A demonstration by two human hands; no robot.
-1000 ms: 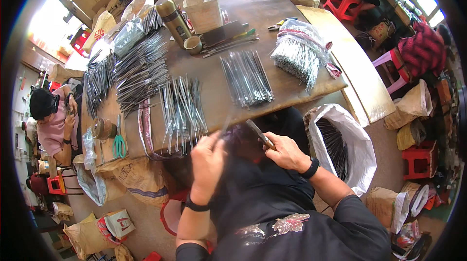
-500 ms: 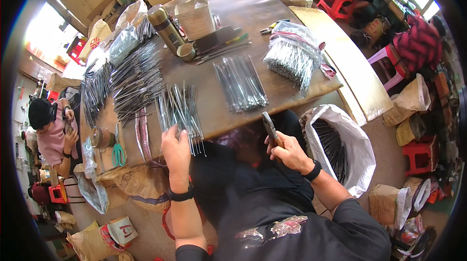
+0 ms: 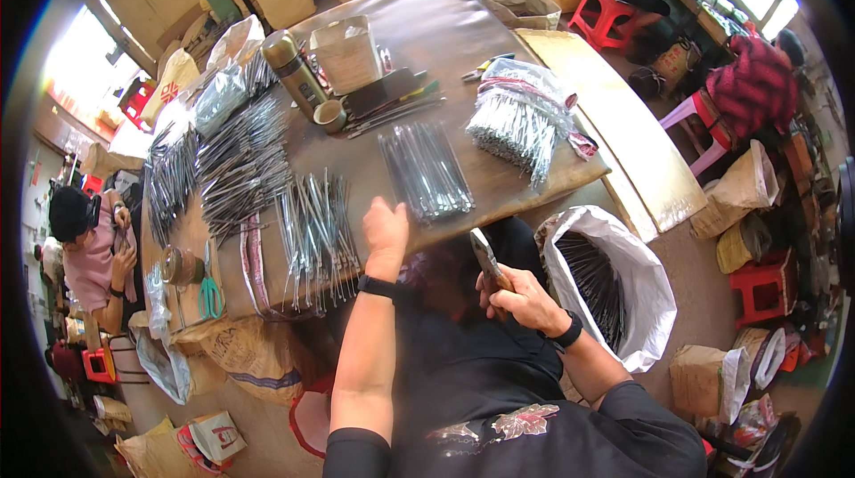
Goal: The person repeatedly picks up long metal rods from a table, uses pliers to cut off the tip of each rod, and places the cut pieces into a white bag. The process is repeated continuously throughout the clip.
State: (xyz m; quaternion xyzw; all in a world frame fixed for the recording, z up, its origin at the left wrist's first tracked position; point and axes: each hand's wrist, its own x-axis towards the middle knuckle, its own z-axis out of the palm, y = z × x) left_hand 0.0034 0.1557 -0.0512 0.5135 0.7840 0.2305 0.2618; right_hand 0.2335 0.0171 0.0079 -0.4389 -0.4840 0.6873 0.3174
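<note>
My left hand [image 3: 385, 227] is at the table's front edge with its fingers curled in, between a loose spread of thin metal rods [image 3: 313, 233] and a neat row of silvery rods [image 3: 427, 171]. Whatever its fingers hold, if anything, is hidden. My right hand [image 3: 521, 298] grips a pair of pliers [image 3: 486, 260], jaws pointing up and away from me, over my lap. To the right of the row lies a plastic bag [image 3: 521, 117] full of thin rods, their ends spilling out.
Larger heaps of rods [image 3: 240, 157] cover the table's left, by teal scissors [image 3: 210, 298]. A thermos [image 3: 292, 73], a cup [image 3: 330, 116] and a box [image 3: 346, 55] stand farther back. A white sack [image 3: 655, 313] holding dark rods stands at my right. Other people sit nearby.
My left hand has moved right, off the loose rods, to the table edge near the neat row. My right hand still holds the pliers; the view has shifted slightly.
</note>
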